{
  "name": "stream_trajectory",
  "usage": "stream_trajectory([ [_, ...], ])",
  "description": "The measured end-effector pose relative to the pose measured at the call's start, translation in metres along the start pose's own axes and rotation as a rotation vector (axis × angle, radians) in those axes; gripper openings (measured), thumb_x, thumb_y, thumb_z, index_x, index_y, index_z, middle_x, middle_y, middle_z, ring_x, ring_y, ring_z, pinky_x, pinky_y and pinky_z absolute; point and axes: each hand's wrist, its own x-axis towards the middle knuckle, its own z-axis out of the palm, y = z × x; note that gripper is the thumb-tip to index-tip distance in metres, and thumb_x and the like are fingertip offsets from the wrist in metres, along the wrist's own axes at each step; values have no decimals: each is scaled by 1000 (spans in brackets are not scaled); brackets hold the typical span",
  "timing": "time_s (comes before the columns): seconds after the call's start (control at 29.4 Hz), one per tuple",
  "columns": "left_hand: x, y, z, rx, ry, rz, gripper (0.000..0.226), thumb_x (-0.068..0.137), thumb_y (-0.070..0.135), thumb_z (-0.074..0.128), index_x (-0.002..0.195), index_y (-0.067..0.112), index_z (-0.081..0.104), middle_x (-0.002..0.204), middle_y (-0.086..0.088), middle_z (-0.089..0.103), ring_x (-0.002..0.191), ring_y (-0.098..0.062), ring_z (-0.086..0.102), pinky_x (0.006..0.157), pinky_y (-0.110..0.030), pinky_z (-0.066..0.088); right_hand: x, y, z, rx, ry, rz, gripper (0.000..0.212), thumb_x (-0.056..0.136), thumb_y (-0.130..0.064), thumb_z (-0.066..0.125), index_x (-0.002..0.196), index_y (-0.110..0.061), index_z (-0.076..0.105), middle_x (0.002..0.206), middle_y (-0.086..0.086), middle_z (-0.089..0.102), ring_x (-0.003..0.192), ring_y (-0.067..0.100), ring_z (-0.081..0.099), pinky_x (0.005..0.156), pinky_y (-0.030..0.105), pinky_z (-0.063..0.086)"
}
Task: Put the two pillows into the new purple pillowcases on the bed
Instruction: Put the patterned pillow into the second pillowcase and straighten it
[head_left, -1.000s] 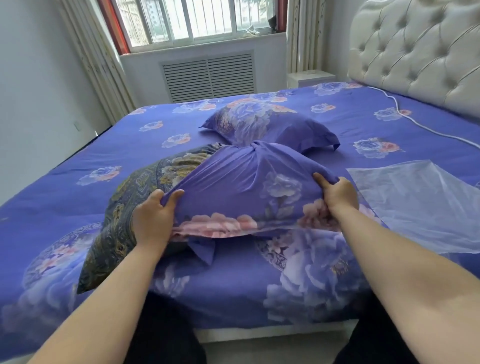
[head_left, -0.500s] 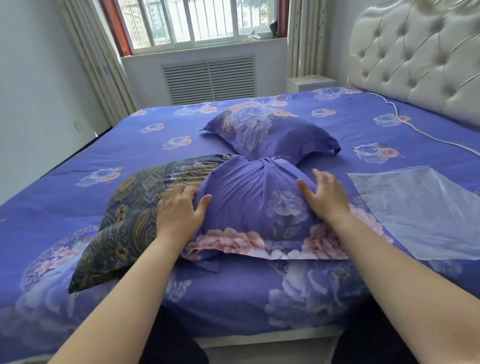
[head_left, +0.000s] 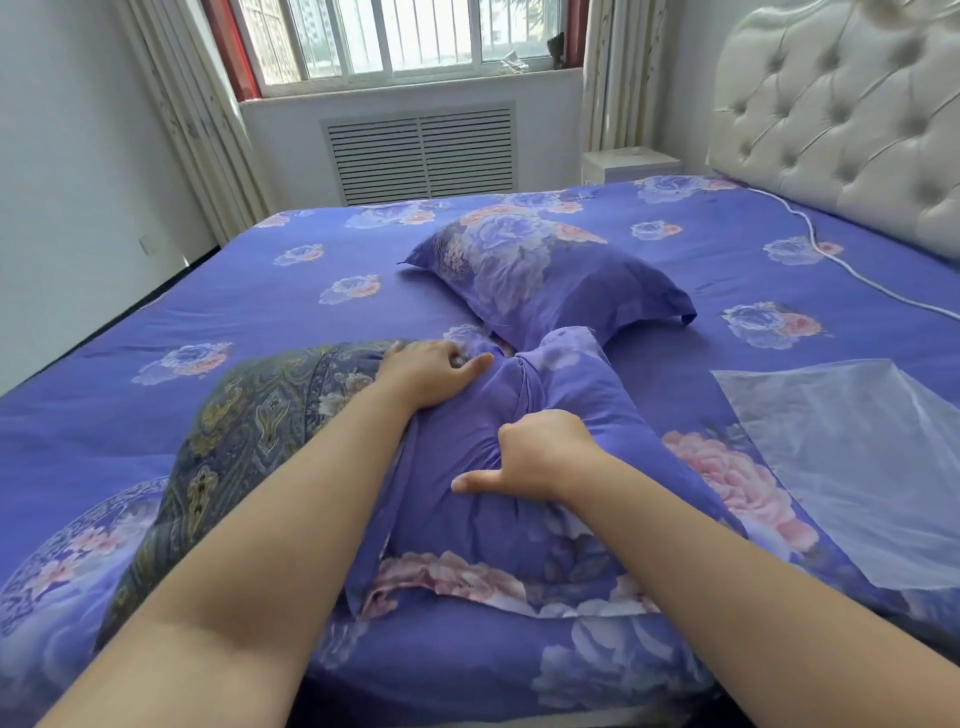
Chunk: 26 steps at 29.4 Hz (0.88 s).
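At centre frame, on the bed (head_left: 156, 322), a dark patterned pillow (head_left: 260, 415) sits only partly inside its purple pillowcase (head_left: 597, 415), its left half bare. Left hand (head_left: 426, 371) lies on the case's bunched far edge, fingers bent into the cloth; right hand (head_left: 535, 454) has a closed grip on a fold of fabric, thumb out. Just beyond, the second pillow (head_left: 545, 280) appears fully covered. By that reckoning, half the job is done. Clear plastic wrapping (head_left: 857, 467) lies at right.
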Motion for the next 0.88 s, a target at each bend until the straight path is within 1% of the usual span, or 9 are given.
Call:
stream_trajectory([
  [0.07, -2, 4, 7, 59, -1, 32, 55, 85, 72, 31, 69, 22, 46, 104, -9, 67, 100, -29, 60, 76, -35, 38, 5, 8, -3, 81, 31, 37, 73, 77, -82, 27, 83, -17, 60, 92, 5, 68, 90, 25, 61, 66, 34, 39],
  [0.14, -13, 6, 14, 70, 50, 49, 50, 91, 63, 34, 75, 20, 53, 105, -11, 67, 99, -31, 61, 73, -35, 39, 14, 33, -2, 337, 108, 142, 58, 89, -66, 29, 94, -19, 63, 100, 6, 67, 99, 27, 62, 70, 34, 39],
  [0.27, -45, 7, 22, -6, 290, 15, 53, 95, 50, 30, 82, 12, 65, 91, -14, 70, 87, -35, 64, 66, -35, 40, 37, 111, 7, 992, 621, 639, 34, 97, -40, 39, 99, -12, 59, 107, 14, 67, 101, 33, 59, 80, 37, 43],
  [0.34, -59, 6, 22, -79, 391, 2, 56, 89, 47, 25, 76, 10, 64, 81, -17, 70, 79, -37, 64, 61, -35, 36, 49, 138, 14, 1034, 469, 782, 41, 98, -41, 38, 104, -7, 59, 121, 20, 60, 111, 35, 53, 89, 36, 40],
  [0.44, -75, 6, 21, -216, 478, -6, 62, 84, 45, 17, 67, 5, 61, 69, -21, 66, 66, -40, 61, 55, -33, 29, 55, 143, 13, 1148, 109, 763, 73, 94, -60, 31, 129, 1, 53, 138, 21, 48, 129, 33, 43, 109, 37, 31],
  [0.54, -82, 4, 18, -312, 529, -19, 51, 85, 40, 21, 66, 6, 54, 65, -22, 63, 62, -39, 58, 53, -31, 25, 55, 135, -5, 1165, 110, 659, 85, 87, -70, 34, 132, 0, 51, 136, 17, 51, 127, 30, 45, 106, 33, 31],
  [0.68, -93, 2, 15, -449, 504, -37, 43, 83, 29, 30, 104, 7, 60, 78, -20, 66, 72, -38, 60, 58, -37, 39, 59, 131, -26, 1238, 117, 718, 114, 61, -89, 43, 135, -2, 48, 139, 11, 49, 125, 29, 47, 110, 36, 33],
  [0.82, -93, 0, 2, -579, 259, -125, 17, 78, 33, 36, 77, 21, 48, 77, -8, 60, 81, -34, 57, 68, -38, 42, 63, 111, -50, 1119, 210, 641, 77, 97, -57, 26, 136, 7, 42, 143, 23, 41, 134, 34, 37, 112, 36, 24],
  [0.88, -85, -5, -10, -579, 191, -188, 22, 88, 38, 44, 76, 20, 48, 79, -5, 59, 84, -30, 59, 70, -35, 40, 64, 98, -54, 1079, 315, 589, 68, 100, -51, 25, 118, 5, 59, 131, 28, 52, 125, 36, 46, 100, 35, 31],
])
